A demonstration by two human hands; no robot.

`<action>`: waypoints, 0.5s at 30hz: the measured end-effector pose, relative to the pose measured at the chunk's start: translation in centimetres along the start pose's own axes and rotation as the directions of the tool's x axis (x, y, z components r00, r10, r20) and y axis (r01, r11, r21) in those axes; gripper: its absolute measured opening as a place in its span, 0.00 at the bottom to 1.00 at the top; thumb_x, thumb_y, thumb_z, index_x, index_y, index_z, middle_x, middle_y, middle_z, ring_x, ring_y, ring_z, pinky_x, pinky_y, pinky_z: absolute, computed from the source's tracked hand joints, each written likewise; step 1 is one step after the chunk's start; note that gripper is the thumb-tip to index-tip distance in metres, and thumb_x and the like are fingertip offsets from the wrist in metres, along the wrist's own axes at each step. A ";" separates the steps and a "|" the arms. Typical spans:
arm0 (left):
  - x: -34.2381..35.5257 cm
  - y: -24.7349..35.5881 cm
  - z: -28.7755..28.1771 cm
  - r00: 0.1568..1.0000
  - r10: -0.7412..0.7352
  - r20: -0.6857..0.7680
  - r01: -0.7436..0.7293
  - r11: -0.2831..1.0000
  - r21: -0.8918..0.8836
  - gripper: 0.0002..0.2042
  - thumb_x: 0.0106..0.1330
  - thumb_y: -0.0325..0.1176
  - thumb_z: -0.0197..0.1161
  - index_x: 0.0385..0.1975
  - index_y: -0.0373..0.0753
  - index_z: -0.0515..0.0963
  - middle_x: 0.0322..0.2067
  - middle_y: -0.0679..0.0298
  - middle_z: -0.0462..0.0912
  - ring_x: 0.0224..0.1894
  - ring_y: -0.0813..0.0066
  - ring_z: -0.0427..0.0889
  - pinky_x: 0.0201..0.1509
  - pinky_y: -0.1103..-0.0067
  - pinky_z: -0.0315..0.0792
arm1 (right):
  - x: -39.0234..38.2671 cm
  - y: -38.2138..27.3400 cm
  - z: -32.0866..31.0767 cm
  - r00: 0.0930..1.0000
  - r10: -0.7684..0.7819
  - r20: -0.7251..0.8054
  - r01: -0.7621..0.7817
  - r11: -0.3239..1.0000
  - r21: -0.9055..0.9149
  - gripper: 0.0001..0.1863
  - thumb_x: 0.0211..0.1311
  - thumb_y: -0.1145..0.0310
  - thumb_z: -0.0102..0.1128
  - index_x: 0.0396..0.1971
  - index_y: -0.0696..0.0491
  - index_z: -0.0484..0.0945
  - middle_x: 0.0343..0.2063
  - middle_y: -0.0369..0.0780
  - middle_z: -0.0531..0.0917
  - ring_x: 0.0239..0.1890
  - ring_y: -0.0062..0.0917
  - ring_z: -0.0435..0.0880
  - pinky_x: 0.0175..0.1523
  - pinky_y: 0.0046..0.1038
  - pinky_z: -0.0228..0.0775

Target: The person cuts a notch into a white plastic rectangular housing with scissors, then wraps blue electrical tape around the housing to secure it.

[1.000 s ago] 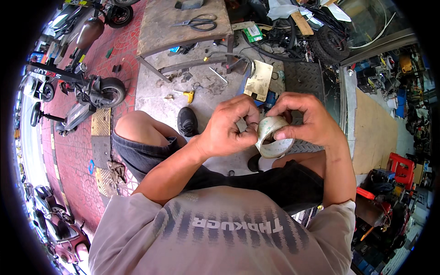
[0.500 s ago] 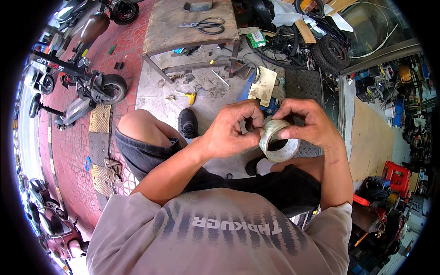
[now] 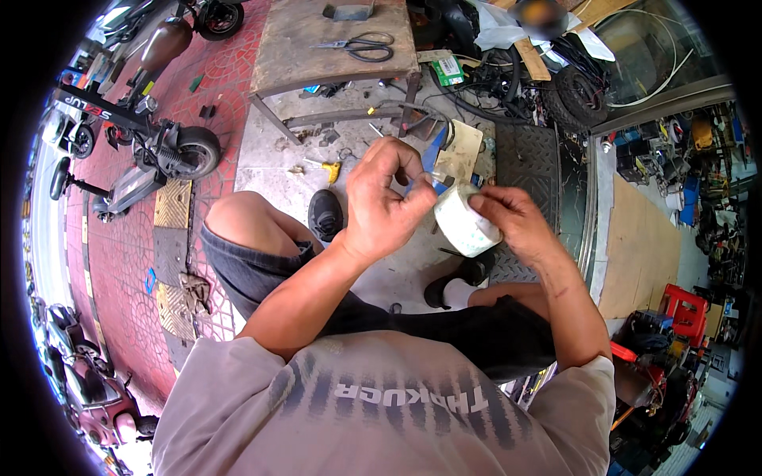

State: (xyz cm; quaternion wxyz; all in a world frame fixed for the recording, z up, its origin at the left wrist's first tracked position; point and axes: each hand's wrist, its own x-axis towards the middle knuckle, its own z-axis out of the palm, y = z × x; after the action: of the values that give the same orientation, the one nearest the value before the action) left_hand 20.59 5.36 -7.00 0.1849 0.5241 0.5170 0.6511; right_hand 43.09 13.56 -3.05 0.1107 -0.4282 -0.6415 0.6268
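A pale roll of tape [image 3: 464, 226] is in my right hand [image 3: 516, 226], with the thumb at its rim. My left hand [image 3: 385, 194] is raised to the upper left of the roll, fingers pinched on what looks like the clear loose end of the tape, stretched a short way from the roll. Just beyond my hands on the ground lies a cream board [image 3: 464, 139] over something blue. A yellow-handled tool [image 3: 324, 166] lies on the concrete to the left, beyond my shoe.
A worn low table [image 3: 325, 24] holding black scissors [image 3: 365, 47] stands ahead. An electric scooter [image 3: 139, 143] is on red paving at left. Cables and tyres [image 3: 575, 99] pile at back right. A red plastic stool [image 3: 686, 309] stands among clutter at right.
Both hands have moved upward with the roll, which has turned. My left hand has pulled away toward the upper left, drawing a short strip of tape out from the roll.
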 end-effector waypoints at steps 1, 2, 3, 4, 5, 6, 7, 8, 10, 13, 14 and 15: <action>-0.5 -0.4 0.3 0.995 -0.099 -0.014 0.099 0.995 -0.018 0.08 0.53 0.21 0.68 0.28 0.34 0.74 0.29 0.58 0.78 0.30 0.66 0.78 0.36 0.73 0.74 | 0.0 0.3 0.5 0.997 0.080 -0.004 -0.079 0.994 0.079 0.14 0.76 0.61 0.64 0.41 0.59 0.86 0.30 0.32 0.85 0.34 0.14 0.78 0.41 0.23 0.72; -1.0 -0.8 0.7 0.982 -0.188 -0.004 0.186 0.974 -0.131 0.07 0.60 0.23 0.67 0.31 0.34 0.74 0.30 0.61 0.79 0.31 0.75 0.79 0.36 0.77 0.75 | 0.0 0.3 0.9 0.993 0.115 0.015 -0.116 0.993 0.029 0.15 0.76 0.61 0.64 0.43 0.59 0.87 0.32 0.33 0.87 0.35 0.14 0.79 0.42 0.24 0.73; -1.6 -1.1 1.3 0.963 -0.270 -0.016 0.260 0.939 -0.225 0.06 0.61 0.23 0.66 0.32 0.34 0.74 0.30 0.62 0.79 0.32 0.76 0.79 0.37 0.78 0.75 | 0.3 0.9 0.8 0.998 0.044 0.051 -0.039 0.995 -0.097 0.15 0.76 0.64 0.65 0.49 0.62 0.83 0.36 0.36 0.88 0.35 0.16 0.82 0.41 0.25 0.77; -2.2 -1.4 1.9 0.935 -0.353 -0.013 0.331 0.888 -0.320 0.06 0.63 0.23 0.66 0.33 0.33 0.74 0.31 0.63 0.80 0.32 0.78 0.79 0.37 0.79 0.76 | 0.0 1.1 1.4 0.998 0.070 0.004 -0.070 0.998 0.002 0.16 0.75 0.66 0.65 0.52 0.62 0.80 0.40 0.39 0.88 0.36 0.17 0.84 0.40 0.27 0.79; -2.5 -1.6 2.3 0.902 -0.432 -0.005 0.392 0.824 -0.408 0.06 0.65 0.23 0.65 0.34 0.33 0.73 0.31 0.63 0.80 0.33 0.79 0.79 0.37 0.80 0.76 | -0.5 1.1 2.3 0.995 0.097 -0.038 -0.093 0.990 0.103 0.17 0.74 0.68 0.66 0.55 0.62 0.76 0.44 0.41 0.88 0.36 0.19 0.86 0.39 0.28 0.81; -2.7 -2.0 2.0 0.921 -0.386 0.048 0.370 0.833 -0.412 0.05 0.70 0.24 0.62 0.36 0.32 0.72 0.33 0.63 0.81 0.35 0.79 0.81 0.38 0.80 0.77 | -0.7 1.2 2.8 0.995 -0.014 -0.103 0.021 0.998 0.067 0.18 0.73 0.68 0.67 0.56 0.61 0.75 0.47 0.43 0.87 0.36 0.21 0.87 0.38 0.28 0.82; -2.7 -1.9 2.0 0.907 -0.418 0.044 0.398 0.820 -0.412 0.04 0.71 0.24 0.61 0.37 0.33 0.72 0.35 0.62 0.80 0.38 0.76 0.82 0.41 0.78 0.79 | -0.9 1.6 3.3 0.978 -0.126 -0.164 0.131 0.991 0.023 0.20 0.73 0.69 0.68 0.57 0.60 0.74 0.50 0.45 0.86 0.36 0.23 0.88 0.38 0.29 0.83; -2.6 -1.8 2.1 0.893 -0.449 0.040 0.425 0.807 -0.411 0.04 0.72 0.24 0.59 0.37 0.34 0.71 0.36 0.62 0.80 0.40 0.73 0.84 0.44 0.76 0.81 | -1.1 1.8 3.7 0.946 -0.237 -0.219 0.237 0.971 -0.028 0.21 0.72 0.69 0.69 0.58 0.59 0.72 0.53 0.47 0.86 0.36 0.25 0.90 0.37 0.29 0.83; -2.3 -1.7 2.3 0.836 -0.548 0.027 0.500 0.742 -0.446 0.03 0.73 0.25 0.58 0.38 0.34 0.71 0.37 0.60 0.79 0.42 0.69 0.86 0.45 0.73 0.84 | -2.4 0.9 4.4 0.918 -0.344 -0.197 0.293 0.924 -0.245 0.24 0.68 0.66 0.73 0.57 0.57 0.73 0.58 0.50 0.82 0.40 0.33 0.91 0.40 0.32 0.84; -1.5 -1.8 3.0 0.698 -0.716 0.019 0.606 0.577 -0.548 0.04 0.74 0.28 0.57 0.39 0.34 0.72 0.37 0.58 0.80 0.40 0.67 0.85 0.39 0.71 0.87 | -2.9 -0.1 4.5 0.796 -0.605 -0.035 0.442 0.619 -0.650 0.29 0.56 0.59 0.80 0.54 0.55 0.78 0.66 0.53 0.75 0.59 0.47 0.81 0.57 0.45 0.79; -1.3 -1.8 3.1 0.654 -0.756 0.024 0.625 0.523 -0.579 0.05 0.74 0.29 0.57 0.39 0.34 0.72 0.37 0.57 0.80 0.39 0.67 0.85 0.37 0.71 0.88 | -3.0 -0.5 4.6 0.781 -0.625 0.019 0.442 0.530 -0.724 0.29 0.54 0.58 0.81 0.52 0.54 0.79 0.67 0.52 0.74 0.63 0.47 0.78 0.61 0.47 0.75; -1.1 -1.6 3.3 0.608 -0.793 0.030 0.640 0.468 -0.609 0.05 0.74 0.29 0.57 0.39 0.34 0.73 0.37 0.56 0.80 0.39 0.66 0.85 0.35 0.70 0.88 | -3.0 -0.6 4.8 0.766 -0.638 0.074 0.438 0.434 -0.787 0.29 0.52 0.58 0.81 0.51 0.54 0.80 0.68 0.52 0.73 0.67 0.47 0.74 0.65 0.50 0.72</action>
State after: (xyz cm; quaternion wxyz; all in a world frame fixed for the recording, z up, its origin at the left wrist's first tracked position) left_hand 23.41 6.72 -9.24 0.5194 0.0862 0.4918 0.6935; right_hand 41.43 8.12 -2.24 0.1881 -0.2741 -0.9282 0.1674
